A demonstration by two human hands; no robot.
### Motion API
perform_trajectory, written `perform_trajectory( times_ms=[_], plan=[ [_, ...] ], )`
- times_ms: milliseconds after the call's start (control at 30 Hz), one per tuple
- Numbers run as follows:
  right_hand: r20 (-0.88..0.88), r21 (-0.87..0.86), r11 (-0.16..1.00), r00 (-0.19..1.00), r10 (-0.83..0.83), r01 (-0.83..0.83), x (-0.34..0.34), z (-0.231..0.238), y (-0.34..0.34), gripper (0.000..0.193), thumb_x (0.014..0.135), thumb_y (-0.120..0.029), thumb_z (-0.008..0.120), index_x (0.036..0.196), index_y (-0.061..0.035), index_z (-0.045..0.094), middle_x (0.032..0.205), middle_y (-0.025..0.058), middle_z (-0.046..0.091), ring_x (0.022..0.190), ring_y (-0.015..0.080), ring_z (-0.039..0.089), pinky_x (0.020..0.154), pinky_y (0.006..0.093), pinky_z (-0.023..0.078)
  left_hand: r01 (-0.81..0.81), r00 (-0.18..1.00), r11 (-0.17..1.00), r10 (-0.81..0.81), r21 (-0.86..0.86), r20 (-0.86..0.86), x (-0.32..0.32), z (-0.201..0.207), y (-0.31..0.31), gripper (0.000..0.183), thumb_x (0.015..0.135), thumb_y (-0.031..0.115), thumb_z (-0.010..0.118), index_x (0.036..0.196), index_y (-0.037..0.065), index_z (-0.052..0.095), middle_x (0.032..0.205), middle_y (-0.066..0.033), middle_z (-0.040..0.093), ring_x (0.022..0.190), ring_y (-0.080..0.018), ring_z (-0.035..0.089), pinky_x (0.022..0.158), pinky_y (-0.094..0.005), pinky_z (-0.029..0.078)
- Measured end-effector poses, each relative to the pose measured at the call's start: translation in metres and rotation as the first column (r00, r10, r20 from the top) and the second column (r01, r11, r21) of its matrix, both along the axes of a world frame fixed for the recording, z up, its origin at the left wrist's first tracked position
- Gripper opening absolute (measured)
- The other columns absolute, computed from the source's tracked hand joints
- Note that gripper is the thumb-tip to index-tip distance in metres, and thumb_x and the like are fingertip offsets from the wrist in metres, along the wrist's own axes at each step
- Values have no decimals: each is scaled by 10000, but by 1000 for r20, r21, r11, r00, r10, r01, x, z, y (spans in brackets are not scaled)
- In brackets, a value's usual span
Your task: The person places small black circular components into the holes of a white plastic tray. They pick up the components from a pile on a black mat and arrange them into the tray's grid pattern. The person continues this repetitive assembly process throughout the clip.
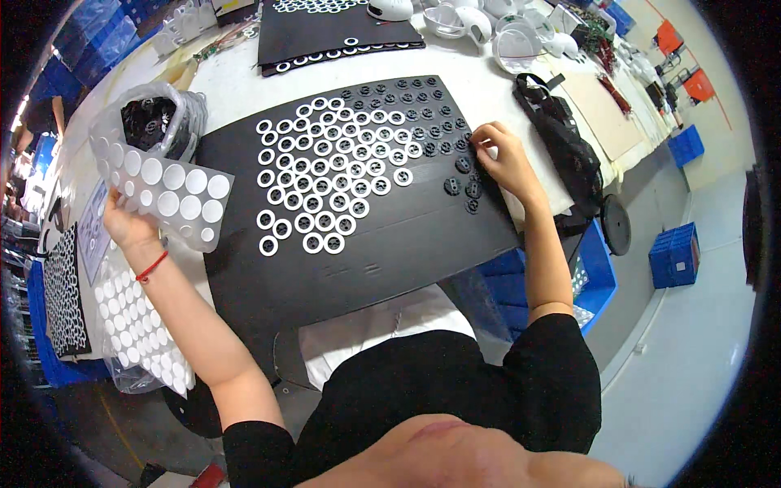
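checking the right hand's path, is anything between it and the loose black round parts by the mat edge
Nothing visible stands in the way. The right hand is already at the mat's right edge, its fingertips touching the black round parts, with a few more lying loose just below it. The left hand holds a sheet of white discs well off to the side.

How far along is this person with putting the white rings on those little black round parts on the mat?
About two thirds look done: rows of ringed parts fill the left of the black mat. In hand: the left hand holds a sheet of white stickers, and the right hand touches loose black parts at the mat's edge. Left: the bare black parts at the upper right.
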State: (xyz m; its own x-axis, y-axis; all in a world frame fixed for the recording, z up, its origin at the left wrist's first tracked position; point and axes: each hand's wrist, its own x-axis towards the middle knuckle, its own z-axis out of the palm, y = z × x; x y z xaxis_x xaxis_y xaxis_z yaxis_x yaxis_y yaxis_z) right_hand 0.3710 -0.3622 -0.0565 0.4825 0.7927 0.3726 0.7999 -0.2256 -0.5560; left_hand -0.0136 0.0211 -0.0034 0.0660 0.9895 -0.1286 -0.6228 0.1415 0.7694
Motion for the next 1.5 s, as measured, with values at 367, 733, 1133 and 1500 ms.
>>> perform_trajectory(
  times_ms=[367, 733, 1133, 1500],
  plan=[
    [23, -51, 998, 999, -42, 43, 0, -1, 0, 158, 773, 2, 554, 923, -10, 601, 900, 134, 584, 763, 248, 586, 696, 315, 475, 68, 997, 995, -66, 68, -30, -12, -9, 10, 346, 853, 195, 390, 1120, 1, 492, 1099, -141, 558, 1013, -294, 531, 877, -432, 423],
    [43, -49, 998, 999, -29, 31, -8, 6, 5, 215, 783, -26, 564, 997, -24, 566, 908, 130, 584, 763, 248, 587, 671, 315, 480, -19, 998, 999, 20, 30, -54, -4, -3, 3, 320, 845, 188, 409, 1079, 0, 520, 1087, -139, 561, 990, -288, 542, 855, -433, 436],
    [181, -105, 994, 982, 55, -37, -9, 10, 8, 171, 748, -73, 628, 917, -55, 609, 977, 84, 574, 912, 253, 505, 791, 341, 401, 110, 994, 992, -111, 60, 14, -19, -17, 24, 341, 859, 181, 374, 1112, -13, 495, 1093, -152, 558, 1010, -299, 527, 883, -428, 416],
    [253, -147, 958, 927, 277, -246, -44, 23, 36, 214, 757, -66, 607, 970, -41, 606, 1006, 120, 565, 960, 281, 505, 857, 362, 399, -1, 1000, 999, 1, 35, 3, -4, 1, -1, 338, 846, 176, 397, 1110, -11, 500, 1103, -151, 556, 1028, -297, 522, 900, -436, 409]
  ],
)
